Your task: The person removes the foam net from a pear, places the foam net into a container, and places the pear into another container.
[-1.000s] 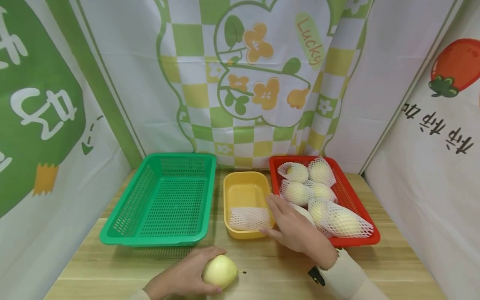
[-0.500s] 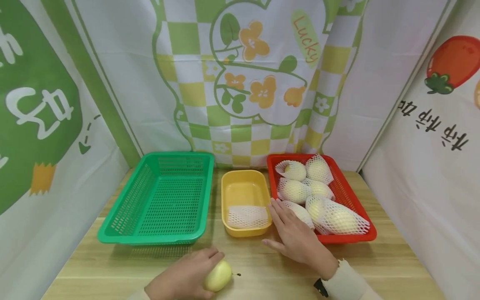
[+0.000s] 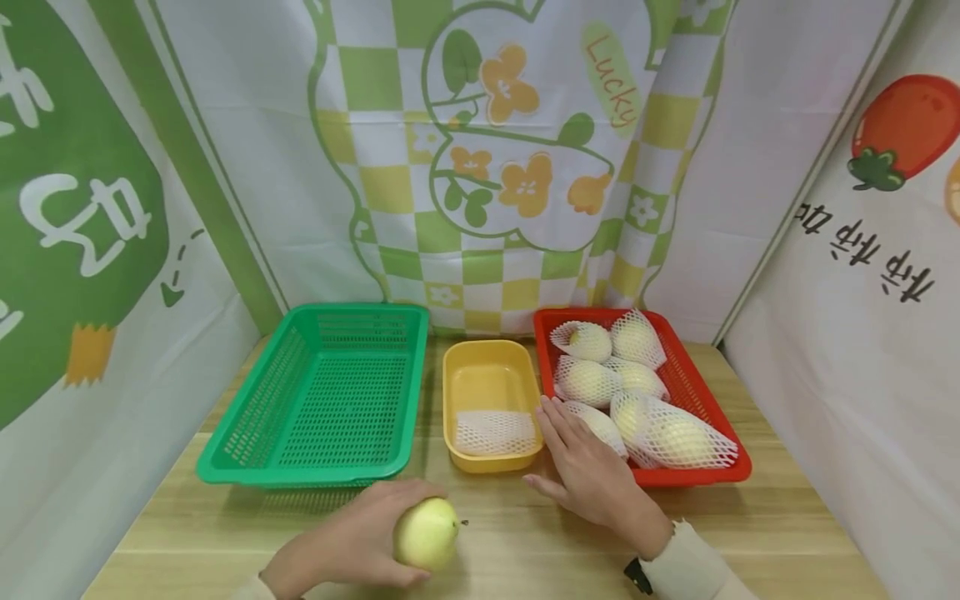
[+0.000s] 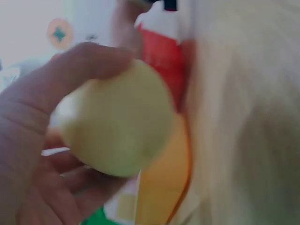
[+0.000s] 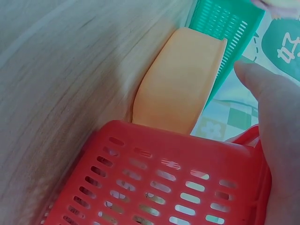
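My left hand (image 3: 360, 537) grips a bare, pale yellow pear (image 3: 426, 535) near the front of the table, in front of the green basket. Its short stem points right. In the left wrist view, thumb and fingers curl round the pear (image 4: 117, 117). My right hand (image 3: 592, 471) lies with straight fingers at the front left corner of the red basket (image 3: 720, 417), thumb spread toward the yellow tub. Several pears (image 3: 588, 383) in white foam nets fill that basket. From the right wrist, the red basket wall (image 5: 178, 164) shows close beneath the thumb (image 5: 272, 93).
Between the two baskets stands a yellow tub (image 3: 487, 379) with an empty white foam net (image 3: 495, 433) lying in it. To the left is an empty green basket (image 3: 341, 400). Printed cloth (image 3: 495, 275) hangs behind and along both sides of the wooden table (image 3: 517, 550).
The pear in my left hand has shifted a little left and back toward the green basket, after a slight turn. My right hand has drawn slightly away from the yellow tub, along the red basket's corner.
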Available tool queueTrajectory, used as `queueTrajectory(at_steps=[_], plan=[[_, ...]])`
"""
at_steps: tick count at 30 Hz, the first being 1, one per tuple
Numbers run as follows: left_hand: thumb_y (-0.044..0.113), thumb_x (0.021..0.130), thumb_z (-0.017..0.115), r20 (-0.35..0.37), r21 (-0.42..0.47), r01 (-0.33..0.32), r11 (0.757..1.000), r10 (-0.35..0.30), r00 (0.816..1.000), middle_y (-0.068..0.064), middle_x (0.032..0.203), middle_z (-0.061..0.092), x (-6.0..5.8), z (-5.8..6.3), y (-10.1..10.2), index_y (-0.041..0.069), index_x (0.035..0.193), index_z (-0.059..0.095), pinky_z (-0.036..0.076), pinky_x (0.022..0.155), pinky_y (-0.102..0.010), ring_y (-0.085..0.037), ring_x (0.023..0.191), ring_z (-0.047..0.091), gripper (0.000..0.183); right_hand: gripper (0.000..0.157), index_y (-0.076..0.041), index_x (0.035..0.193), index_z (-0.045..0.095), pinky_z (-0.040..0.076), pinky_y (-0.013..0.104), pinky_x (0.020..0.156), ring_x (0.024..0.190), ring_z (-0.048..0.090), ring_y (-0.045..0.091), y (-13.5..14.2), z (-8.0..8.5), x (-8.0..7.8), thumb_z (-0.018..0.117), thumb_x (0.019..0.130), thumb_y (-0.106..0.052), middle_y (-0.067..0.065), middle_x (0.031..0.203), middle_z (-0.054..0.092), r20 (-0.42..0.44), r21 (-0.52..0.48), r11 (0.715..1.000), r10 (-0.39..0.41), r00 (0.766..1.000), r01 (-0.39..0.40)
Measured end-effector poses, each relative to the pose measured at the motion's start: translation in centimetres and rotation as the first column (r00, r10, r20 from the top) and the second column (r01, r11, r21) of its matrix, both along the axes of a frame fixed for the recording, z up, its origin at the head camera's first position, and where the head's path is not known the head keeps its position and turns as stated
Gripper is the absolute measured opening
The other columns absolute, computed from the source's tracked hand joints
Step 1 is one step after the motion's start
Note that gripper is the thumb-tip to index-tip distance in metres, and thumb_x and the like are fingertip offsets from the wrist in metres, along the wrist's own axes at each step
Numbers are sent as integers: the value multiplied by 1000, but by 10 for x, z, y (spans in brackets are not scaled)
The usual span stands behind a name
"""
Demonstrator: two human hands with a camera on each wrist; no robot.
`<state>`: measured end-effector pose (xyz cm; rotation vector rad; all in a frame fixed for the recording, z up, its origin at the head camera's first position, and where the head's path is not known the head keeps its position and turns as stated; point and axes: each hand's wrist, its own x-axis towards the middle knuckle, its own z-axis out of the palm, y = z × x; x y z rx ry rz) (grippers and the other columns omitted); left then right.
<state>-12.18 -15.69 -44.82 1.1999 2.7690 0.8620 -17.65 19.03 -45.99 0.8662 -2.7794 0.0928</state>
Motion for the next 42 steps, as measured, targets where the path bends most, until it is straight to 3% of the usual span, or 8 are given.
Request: queueTrajectory(at_steps=[2,6,13,18,21,29,35,42], plan=[[41,77,94,-45,127,-15,992,21,999,7,127,70,-4,3,-5,22,139,60,61,84,-30,-10,110,68,72,96,2,163,32,38,50,127,160,33,37,0,0,0,66,98,-60,20,173,28,1,-1,1000,-1,1000,1],[29,75,98,-98,320,-81,944,118,988,3,129,70,-14,13,-16,17,140,60,65,85,-29,-9,111,70,76,97,1,164,31,37,51,127,160,32,36,0,-2,0,66,98,-60,19,174,28,8,-4,1000,-8,1000,8],[13,70,99,-64,409,-273,871,326,943,-6,130,70,-32,15,-37,9,142,58,64,81,-26,-5,113,65,82,96,0,164,31,37,51,127,161,31,36,1,-4,0,65,98,-61,18,174,28,9,-5,1000,-18,1000,18],[17,75,96,-43,359,-390,848,432,901,-11,128,69,-41,6,-43,9,142,60,61,73,-25,-16,106,66,77,96,0,164,31,38,50,127,161,31,35,0,-4,0,63,99,-62,18,174,28,-4,10,1000,-13,1000,13],[21,75,96,-10,322,-437,840,464,886,-13,125,70,-47,2,-46,7,138,62,58,68,-24,-22,101,68,73,96,0,164,31,38,50,127,161,31,35,-1,-4,1,64,99,-62,18,174,28,4,7,1000,-11,1000,11],[32,76,92,82,151,-535,831,529,845,-18,114,75,-64,9,-46,2,136,62,53,60,-29,-19,83,68,74,95,0,164,33,38,50,126,160,33,35,-2,-2,0,65,98,-61,18,173,29,-19,7,1000,-12,1000,12],[31,76,89,131,30,-512,859,504,854,-15,104,73,-78,12,-46,0,133,60,50,57,-30,-18,75,61,71,95,0,163,34,39,50,126,159,34,35,-2,-1,0,66,98,-61,18,173,31,-26,-3,1000,-19,999,19],[28,77,90,150,-83,-419,904,427,892,-12,99,67,-90,13,-48,-2,124,56,49,59,-30,-17,76,58,65,95,-1,163,34,37,51,127,160,34,35,-2,-2,0,66,98,-60,18,173,31,-2,-8,999,-34,999,34]])
